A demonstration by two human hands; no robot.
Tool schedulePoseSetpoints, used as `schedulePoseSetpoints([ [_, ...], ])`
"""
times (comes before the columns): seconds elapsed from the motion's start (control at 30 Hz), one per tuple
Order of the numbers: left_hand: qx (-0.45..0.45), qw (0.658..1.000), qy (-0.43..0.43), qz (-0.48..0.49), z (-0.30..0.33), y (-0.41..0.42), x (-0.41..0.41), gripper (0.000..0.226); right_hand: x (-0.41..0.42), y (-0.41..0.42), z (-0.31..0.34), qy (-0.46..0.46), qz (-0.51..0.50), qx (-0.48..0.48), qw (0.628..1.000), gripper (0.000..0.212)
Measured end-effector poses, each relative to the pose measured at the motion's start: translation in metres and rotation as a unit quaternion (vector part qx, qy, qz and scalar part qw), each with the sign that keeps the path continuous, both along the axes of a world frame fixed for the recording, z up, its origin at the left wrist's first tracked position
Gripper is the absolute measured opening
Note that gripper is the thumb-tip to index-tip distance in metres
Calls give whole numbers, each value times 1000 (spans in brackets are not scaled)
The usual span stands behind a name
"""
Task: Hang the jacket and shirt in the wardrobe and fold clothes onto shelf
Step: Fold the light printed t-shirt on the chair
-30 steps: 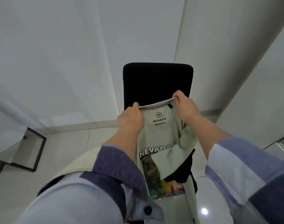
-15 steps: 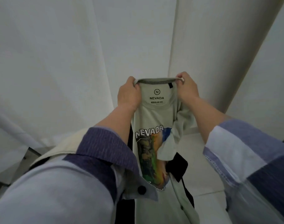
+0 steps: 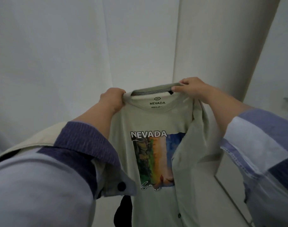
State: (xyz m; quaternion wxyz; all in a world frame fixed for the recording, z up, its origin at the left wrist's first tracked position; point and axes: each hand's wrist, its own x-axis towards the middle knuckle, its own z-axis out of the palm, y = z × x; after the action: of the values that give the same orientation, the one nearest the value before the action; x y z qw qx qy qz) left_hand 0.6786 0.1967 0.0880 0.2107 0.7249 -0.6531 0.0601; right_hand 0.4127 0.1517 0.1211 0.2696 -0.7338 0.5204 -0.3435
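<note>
A pale green T-shirt point(image 3: 149, 122) with a "NEVADA" picture print hangs in front of me, held up by its collar. My left hand point(image 3: 113, 99) grips the collar's left side. My right hand point(image 3: 193, 89) pinches the collar's right side, a little higher. The shirt's right side is folded inward over part of the print. A cream garment point(image 3: 33, 143) lies draped over my left forearm. A dark piece of cloth point(image 3: 123, 210) shows below my left cuff, partly hidden by the shirt.
White walls point(image 3: 58, 54) fill the view ahead, with a white panel or pillar point(image 3: 222, 46) at the right. A pale ledge edge point(image 3: 225, 182) runs along the lower right beside my right sleeve.
The view has swung away from the black chair, which is gone from sight. Both hands kept hold of the collar and spread it wider, and more of the print shows.
</note>
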Motion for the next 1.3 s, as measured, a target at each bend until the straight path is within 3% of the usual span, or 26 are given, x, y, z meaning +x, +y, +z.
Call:
schedulePoseSetpoints([
  [0.13,-55,996,21,67,24,21,14,16,-9,27,28,41,107,178,977,35],
  [0.27,-98,989,24,108,42,47,16,26,-9,46,27,136,-10,43,990,32],
  [0.37,-110,985,57,119,49,64,13,35,-7,60,26,269,-128,-67,952,23],
  [0.47,-94,982,119,109,55,78,14,33,-5,80,27,270,-233,-85,930,33],
  [0.57,-108,967,208,99,61,93,8,32,-3,90,29,159,-285,-14,945,21],
  [0.67,-122,955,259,78,67,109,-4,30,-1,102,31,17,-266,86,960,22],
  [0.83,-103,924,369,-7,69,130,-15,26,-10,120,31,-22,-220,26,975,20],
  [0.97,-146,854,487,-108,66,147,-31,14,-21,132,33,-91,-177,51,979,30],
  [1.1,-132,767,611,-147,71,148,-44,16,-23,142,35,-255,-113,115,953,17],
  [1.2,-97,759,627,-144,69,135,-46,33,-24,134,32,-371,-44,157,914,28],
  [1.3,-70,754,635,-153,64,121,-51,24,-22,120,27,-427,1,189,884,36],
])
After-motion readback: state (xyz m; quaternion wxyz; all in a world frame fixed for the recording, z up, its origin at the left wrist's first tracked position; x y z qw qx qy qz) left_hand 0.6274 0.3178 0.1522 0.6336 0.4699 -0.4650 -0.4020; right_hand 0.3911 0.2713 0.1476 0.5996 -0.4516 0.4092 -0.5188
